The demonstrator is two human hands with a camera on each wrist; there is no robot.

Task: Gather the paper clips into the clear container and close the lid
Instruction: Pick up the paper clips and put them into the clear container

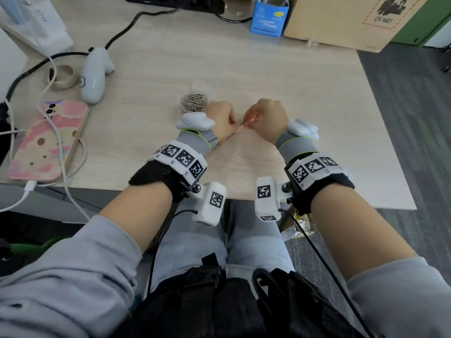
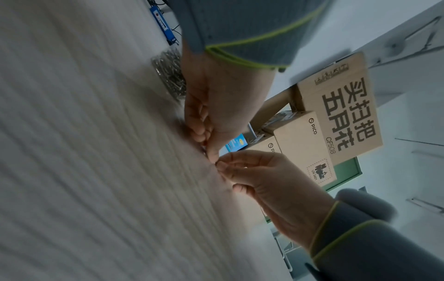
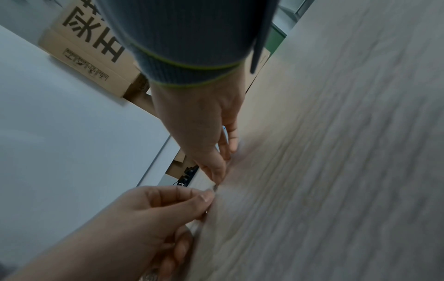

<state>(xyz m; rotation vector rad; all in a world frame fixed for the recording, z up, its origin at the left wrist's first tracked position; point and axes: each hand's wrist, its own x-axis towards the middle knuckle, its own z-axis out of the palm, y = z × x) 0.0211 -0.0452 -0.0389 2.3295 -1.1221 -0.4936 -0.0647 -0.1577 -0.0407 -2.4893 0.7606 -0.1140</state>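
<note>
The bench point(image 1: 280, 76) is a wide flat board of pale wood grain, with grey carpet floor point(image 1: 412, 98) on its right and a brown cardboard box point(image 1: 341, 18) at its far edge. On the left side lie a pink phone point(image 1: 48, 142) and a smooth white controller point(image 1: 94, 74), and near the middle stands the round clear container point(image 1: 194, 101), full of shiny metal paper clips, its lid point(image 1: 203, 84) just behind it. The left hand point(image 1: 220, 119) and right hand point(image 1: 267, 115) meet just beside it; each grip is narrow, pinching a small paper clip point(image 1: 240, 125) between them low over the wood
</note>
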